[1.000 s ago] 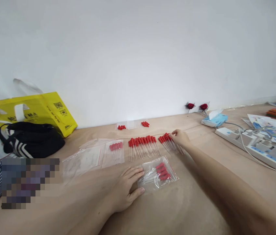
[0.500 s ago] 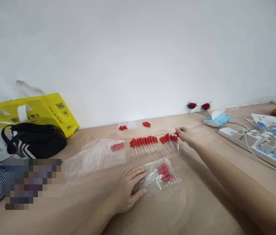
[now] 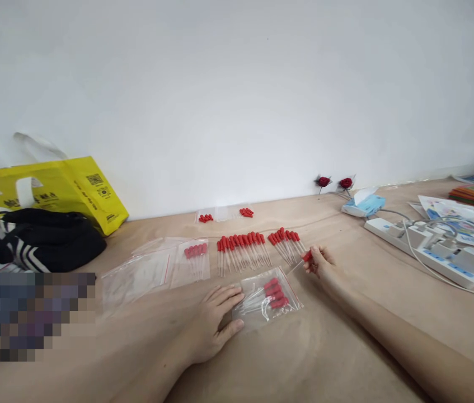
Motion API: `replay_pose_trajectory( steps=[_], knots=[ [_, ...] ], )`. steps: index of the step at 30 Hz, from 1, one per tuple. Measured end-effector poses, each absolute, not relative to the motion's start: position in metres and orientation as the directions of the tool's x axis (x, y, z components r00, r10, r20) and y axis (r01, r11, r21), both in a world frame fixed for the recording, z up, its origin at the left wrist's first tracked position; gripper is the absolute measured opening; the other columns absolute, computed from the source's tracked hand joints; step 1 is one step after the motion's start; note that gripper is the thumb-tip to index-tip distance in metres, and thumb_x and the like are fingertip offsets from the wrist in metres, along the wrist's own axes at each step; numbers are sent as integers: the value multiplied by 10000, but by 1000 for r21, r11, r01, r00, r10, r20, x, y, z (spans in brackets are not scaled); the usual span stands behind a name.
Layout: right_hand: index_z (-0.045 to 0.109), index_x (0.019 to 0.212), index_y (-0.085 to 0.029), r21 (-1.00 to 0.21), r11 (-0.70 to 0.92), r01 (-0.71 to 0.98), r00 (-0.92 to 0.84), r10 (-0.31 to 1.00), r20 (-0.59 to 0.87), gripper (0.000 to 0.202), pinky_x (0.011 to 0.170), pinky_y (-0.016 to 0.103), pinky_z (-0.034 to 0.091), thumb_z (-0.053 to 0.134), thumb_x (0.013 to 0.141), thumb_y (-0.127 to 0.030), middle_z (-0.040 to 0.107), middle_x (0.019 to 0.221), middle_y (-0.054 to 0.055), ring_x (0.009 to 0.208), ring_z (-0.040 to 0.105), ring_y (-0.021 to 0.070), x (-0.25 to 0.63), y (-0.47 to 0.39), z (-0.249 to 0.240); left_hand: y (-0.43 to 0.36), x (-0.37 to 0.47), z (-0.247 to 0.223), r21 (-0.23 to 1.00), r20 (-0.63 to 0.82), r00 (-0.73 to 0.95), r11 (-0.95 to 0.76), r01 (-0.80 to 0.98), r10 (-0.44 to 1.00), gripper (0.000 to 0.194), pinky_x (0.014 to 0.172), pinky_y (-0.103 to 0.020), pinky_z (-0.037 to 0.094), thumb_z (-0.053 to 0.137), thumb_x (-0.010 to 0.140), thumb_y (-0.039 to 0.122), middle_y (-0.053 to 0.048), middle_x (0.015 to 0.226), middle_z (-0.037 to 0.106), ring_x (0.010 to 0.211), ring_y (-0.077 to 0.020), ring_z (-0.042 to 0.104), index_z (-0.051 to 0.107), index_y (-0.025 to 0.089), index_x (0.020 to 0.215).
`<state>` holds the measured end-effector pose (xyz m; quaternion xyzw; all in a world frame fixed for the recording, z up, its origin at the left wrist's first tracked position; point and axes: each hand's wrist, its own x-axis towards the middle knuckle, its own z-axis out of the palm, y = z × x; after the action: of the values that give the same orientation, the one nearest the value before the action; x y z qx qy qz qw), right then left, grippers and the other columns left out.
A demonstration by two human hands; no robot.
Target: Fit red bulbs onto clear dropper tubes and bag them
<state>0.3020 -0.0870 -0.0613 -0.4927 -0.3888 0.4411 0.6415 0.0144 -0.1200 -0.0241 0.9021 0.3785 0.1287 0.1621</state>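
My right hand (image 3: 319,263) pinches a dropper (image 3: 306,257) by its red bulb. The thin clear tube slants left and down toward the opening of a zip bag (image 3: 257,314). Inside that bag lie several red-bulbed droppers (image 3: 276,292). My left hand (image 3: 215,322) lies flat with fingers apart, touching the bag's left edge. Behind the bag, droppers are laid out in a long row (image 3: 243,242) and a smaller fanned group (image 3: 284,238) nearer my right hand. Another bag with droppers (image 3: 196,252) lies left of the row.
Flat clear bags (image 3: 136,274) lie on the left. Bags with loose red bulbs (image 3: 205,218) sit by the wall. A yellow tote (image 3: 64,187) and black bag (image 3: 52,238) stand at left. A tissue pack (image 3: 362,206), power strip (image 3: 430,254) and two fabric roses (image 3: 324,181) are at right.
My right hand has lifted a dropper out of the fanned group and drawn it nearer, tilting it toward the bag. My left hand stays by the bag. The view has shifted slightly.
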Motion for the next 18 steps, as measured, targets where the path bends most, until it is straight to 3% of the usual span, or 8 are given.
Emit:
replay_pose_trajectory(
  steps=[5,12,15,18],
  knots=[
    [447,727,-207,-972,53,-228,219,976,2,386,517,246,463,545,680,-577,599,747,19,534,545,105,295,-92,-64,-120,14,-25,394,124,684,-668,631,719,401,1007,-461,282,480,827,360,-43,1286,467,1189,-229,397,464,260,1215],
    [546,761,-161,-964,-136,-227,-156,982,-102,361,660,234,476,749,543,-365,594,716,-11,636,578,92,285,-105,-57,-119,15,-24,391,105,684,-662,639,722,416,1007,-463,279,479,826,345,-56,1294,455,1195,-232,387,445,239,1227],
    [536,819,-168,-954,-174,-245,-192,973,-129,412,623,234,472,761,522,-343,606,704,-14,613,588,94,283,-104,-55,-120,15,-24,399,111,685,-663,633,721,425,1011,-458,274,473,829,349,-51,1293,456,1197,-226,384,426,245,1238],
    [514,741,-167,-966,-183,-183,-173,973,-152,397,481,212,439,754,511,-384,567,550,-45,467,541,82,281,-99,-56,-120,15,-24,403,124,682,-665,629,721,424,1016,-457,264,476,828,341,-44,1292,458,1196,-225,385,421,256,1240]
  ],
)
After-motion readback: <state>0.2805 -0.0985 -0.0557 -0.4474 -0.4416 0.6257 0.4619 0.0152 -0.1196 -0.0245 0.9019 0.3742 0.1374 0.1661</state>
